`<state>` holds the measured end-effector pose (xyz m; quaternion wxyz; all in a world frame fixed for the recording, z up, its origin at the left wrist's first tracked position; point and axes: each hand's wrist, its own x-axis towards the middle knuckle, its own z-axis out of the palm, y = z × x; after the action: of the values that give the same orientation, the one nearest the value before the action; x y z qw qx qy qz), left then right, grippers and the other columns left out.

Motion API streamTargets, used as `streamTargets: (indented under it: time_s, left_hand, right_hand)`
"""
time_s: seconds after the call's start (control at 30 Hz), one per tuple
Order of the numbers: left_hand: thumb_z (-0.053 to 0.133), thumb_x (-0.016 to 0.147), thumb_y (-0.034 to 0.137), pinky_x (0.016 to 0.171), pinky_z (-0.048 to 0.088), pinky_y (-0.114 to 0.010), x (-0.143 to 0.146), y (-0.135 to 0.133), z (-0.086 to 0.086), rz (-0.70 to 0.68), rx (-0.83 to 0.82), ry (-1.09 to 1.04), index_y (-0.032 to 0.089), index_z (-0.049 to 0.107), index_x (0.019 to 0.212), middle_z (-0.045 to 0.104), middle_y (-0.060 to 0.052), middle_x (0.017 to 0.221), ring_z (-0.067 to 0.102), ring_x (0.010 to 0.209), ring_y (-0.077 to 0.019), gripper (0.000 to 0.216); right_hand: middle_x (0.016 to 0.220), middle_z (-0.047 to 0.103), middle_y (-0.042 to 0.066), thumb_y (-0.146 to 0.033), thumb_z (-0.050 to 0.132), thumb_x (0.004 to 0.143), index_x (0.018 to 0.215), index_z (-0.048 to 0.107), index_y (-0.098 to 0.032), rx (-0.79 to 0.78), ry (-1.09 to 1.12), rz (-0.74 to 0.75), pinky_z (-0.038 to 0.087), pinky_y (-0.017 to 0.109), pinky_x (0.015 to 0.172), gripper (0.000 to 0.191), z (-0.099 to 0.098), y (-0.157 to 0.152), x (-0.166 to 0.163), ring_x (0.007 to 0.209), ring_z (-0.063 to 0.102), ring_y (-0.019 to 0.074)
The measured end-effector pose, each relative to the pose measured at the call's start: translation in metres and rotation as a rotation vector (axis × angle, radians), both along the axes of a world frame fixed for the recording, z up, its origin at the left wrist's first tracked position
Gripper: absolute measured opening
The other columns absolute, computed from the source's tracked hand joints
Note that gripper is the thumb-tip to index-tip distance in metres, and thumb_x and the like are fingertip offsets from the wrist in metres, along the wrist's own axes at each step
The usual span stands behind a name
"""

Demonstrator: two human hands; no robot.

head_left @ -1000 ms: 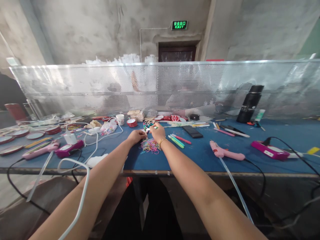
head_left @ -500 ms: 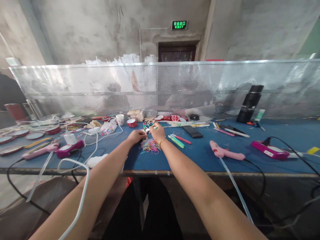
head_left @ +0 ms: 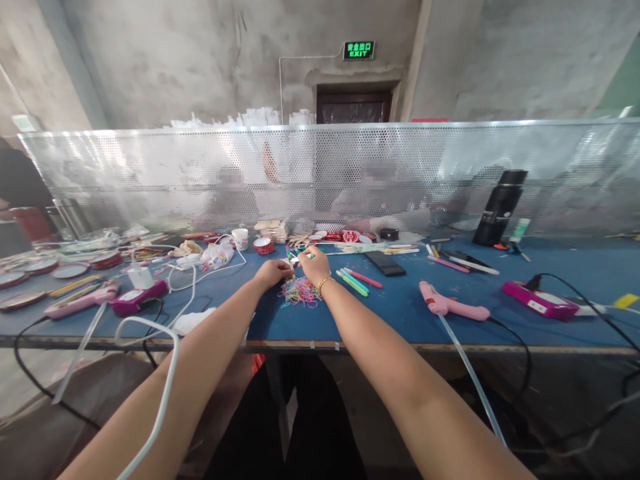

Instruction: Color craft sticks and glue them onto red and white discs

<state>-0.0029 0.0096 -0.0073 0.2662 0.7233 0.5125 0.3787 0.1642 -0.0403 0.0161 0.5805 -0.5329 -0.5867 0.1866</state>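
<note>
My right hand (head_left: 315,265), a gold bracelet at its wrist, is closed around a white marker with a green end (head_left: 311,256). The marker's other end points left toward my left hand (head_left: 274,273). Those left fingers are pinched on a thin upright stick (head_left: 289,254) with green and red on its upper part; its lower part is hidden by the fingers. Just below both hands lies a pile of coloured rubber bands or thread loops (head_left: 300,292). Beside my right wrist rest several green and pink markers (head_left: 357,281).
A black phone-like slab (head_left: 385,263) and a pink glue gun (head_left: 453,305) lie to the right, near a purple power strip (head_left: 540,300) and a black flask (head_left: 500,208). Red tins (head_left: 264,246), a paper cup (head_left: 240,239) and white cables (head_left: 194,293) sit left. Perforated metal screens the back.
Both hands hold nearly the same place, with the marker still at the stick. Behind the screen and at the far left, people have shifted slightly.
</note>
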Motion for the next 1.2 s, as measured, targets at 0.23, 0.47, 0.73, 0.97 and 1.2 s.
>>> streamTargets:
  time_s: [0.23,0.47,0.73,0.97,1.2]
  left_hand:
    - [0.078,0.058,0.042,0.056,0.037,-0.025,0.0003,0.0014,-0.0011,-0.001,0.005,-0.001,0.017,0.071,0.065,0.065,0.001,0.059,0.051,0.055,-0.0113,0.027]
    - [0.077,0.058,0.044,0.055,0.037,-0.025,-0.001,0.0037,-0.0024,-0.011,0.001,0.008,0.018,0.071,0.065,0.064,0.001,0.058,0.05,0.054,-0.0111,0.028]
    - [0.076,0.059,0.043,0.055,0.037,-0.024,-0.0007,0.0008,-0.0002,-0.014,0.0,0.015,0.018,0.072,0.067,0.066,0.0,0.06,0.05,0.054,-0.0111,0.027]
    - [0.076,0.059,0.043,0.055,0.036,-0.024,-0.0015,0.0018,-0.0012,-0.013,0.009,0.025,0.018,0.074,0.068,0.066,0.001,0.061,0.05,0.055,-0.0111,0.027]
    - [0.076,0.06,0.043,0.056,0.038,-0.024,-0.0009,-0.0015,0.0012,-0.021,0.005,0.027,0.018,0.074,0.067,0.066,0.0,0.06,0.051,0.056,-0.0118,0.026]
  right_hand:
    - [0.067,0.062,0.0,-0.037,0.051,0.073,0.064,0.055,-0.023,0.002,0.009,-0.01,0.038,0.026,0.063,0.017,-0.0002,0.0007,0.0009,0.069,0.053,0.0178]
    - [0.068,0.063,0.0,-0.036,0.051,0.072,0.064,0.056,-0.023,-0.004,0.004,-0.019,0.039,0.026,0.066,0.016,0.0006,-0.0005,0.0003,0.071,0.053,0.0181]
    - [0.068,0.063,0.0,-0.035,0.052,0.072,0.063,0.055,-0.023,-0.001,-0.005,-0.007,0.038,0.026,0.064,0.016,0.0016,-0.0014,0.0001,0.07,0.053,0.0178]
    - [0.069,0.063,0.0,-0.036,0.05,0.073,0.064,0.055,-0.023,-0.003,0.01,-0.018,0.04,0.026,0.066,0.016,0.0009,-0.0006,0.0006,0.071,0.054,0.0181]
    - [0.068,0.063,0.0,-0.036,0.051,0.073,0.064,0.055,-0.023,-0.003,0.008,-0.016,0.039,0.026,0.065,0.016,0.0001,0.0,0.0007,0.069,0.053,0.0178]
